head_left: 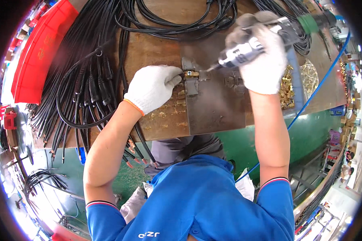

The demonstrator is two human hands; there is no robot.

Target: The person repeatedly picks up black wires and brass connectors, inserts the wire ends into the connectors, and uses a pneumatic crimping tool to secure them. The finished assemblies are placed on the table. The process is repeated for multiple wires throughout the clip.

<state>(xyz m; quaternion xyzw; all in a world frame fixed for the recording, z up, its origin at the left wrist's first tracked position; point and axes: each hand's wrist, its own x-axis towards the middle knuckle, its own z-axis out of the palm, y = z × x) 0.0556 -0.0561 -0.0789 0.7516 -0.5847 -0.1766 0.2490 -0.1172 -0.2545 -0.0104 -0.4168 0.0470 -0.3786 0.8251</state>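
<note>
My left hand (155, 87), in a white knit glove, has its thumb and fingers pinched at the left end of a small brass connector (192, 74). The connector lies in a small metal fixture (192, 86) on the bench. Wrapped in my gloved right hand (265, 60) is an air screwdriver (242, 53) with a grey body and a green collar, slightly blurred. It is tilted, its thin bit pointing down and left toward the connector; a short gap seems to separate them. A blue air hose (321, 86) trails from the tool's back end.
Bundled black cables (84, 76) cover the bench's left side, and coiled black cables (169, 28) lie at the back. A red plastic bin (38, 56) stands far left. Brass parts (287, 90) fill a tray at right, beside a clear bag (309, 76) of small pieces.
</note>
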